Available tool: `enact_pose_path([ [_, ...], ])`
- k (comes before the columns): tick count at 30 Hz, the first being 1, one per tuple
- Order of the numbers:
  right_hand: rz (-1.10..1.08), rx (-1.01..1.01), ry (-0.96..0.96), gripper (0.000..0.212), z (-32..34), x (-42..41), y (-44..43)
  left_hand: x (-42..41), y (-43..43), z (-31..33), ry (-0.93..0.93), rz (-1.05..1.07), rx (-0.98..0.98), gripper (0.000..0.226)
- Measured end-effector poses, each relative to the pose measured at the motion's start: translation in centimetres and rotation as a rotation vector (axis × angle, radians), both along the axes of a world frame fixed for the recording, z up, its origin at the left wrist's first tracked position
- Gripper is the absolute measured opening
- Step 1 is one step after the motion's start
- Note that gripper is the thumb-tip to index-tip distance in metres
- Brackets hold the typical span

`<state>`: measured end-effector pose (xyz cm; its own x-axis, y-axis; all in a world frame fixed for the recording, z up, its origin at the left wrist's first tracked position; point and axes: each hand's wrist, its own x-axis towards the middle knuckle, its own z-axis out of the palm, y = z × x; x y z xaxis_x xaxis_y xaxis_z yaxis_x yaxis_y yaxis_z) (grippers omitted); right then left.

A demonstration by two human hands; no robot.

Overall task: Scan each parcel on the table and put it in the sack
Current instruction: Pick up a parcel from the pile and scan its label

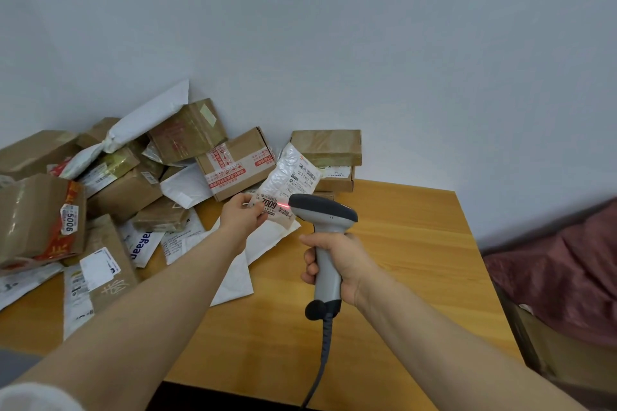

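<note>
My left hand (242,215) pinches the near end of a small white bubble-wrap parcel (286,173) and holds it up over the wooden table (410,264). Its label shows "7009", and a red laser line crosses that label. My right hand (334,262) grips the handle of a grey barcode scanner (322,210), whose head points at the parcel from the right, very close to it. A dark red sack (564,274) lies off the table's right edge.
A pile of cardboard boxes (237,162) and white mailer bags (147,117) covers the left and back of the table against the wall. Two flat boxes (327,147) are stacked at the back centre. The scanner's cable (320,367) hangs down toward the table's near edge.
</note>
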<state>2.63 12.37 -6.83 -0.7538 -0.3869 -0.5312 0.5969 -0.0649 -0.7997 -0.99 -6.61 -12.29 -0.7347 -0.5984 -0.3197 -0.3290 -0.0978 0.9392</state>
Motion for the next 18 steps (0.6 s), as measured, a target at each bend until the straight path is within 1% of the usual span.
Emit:
enact_pose_path([
  [6,-0.038,-0.005,-0.004,0.020,0.10,0.06,-0.27,-0.34,-0.21,-0.15,-0.010,0.015,0.020,0.020],
  [9,-0.039,-0.004,-0.006,0.018,0.09,0.17,-0.33,-0.45,-0.22,-0.17,-0.024,0.012,-0.009,0.024],
  [13,-0.049,0.001,-0.016,0.023,-0.08,0.34,-0.48,-0.46,-0.17,-0.19,-0.028,0.014,0.000,0.018],
  [15,-0.059,-0.003,-0.015,0.017,-0.09,0.32,-0.55,-0.51,-0.22,-0.26,-0.036,0.011,-0.007,0.018],
  [18,-0.081,-0.010,-0.016,0.016,-0.11,0.29,-0.52,-0.65,-0.26,-0.45,-0.044,0.005,-0.011,0.015],
])
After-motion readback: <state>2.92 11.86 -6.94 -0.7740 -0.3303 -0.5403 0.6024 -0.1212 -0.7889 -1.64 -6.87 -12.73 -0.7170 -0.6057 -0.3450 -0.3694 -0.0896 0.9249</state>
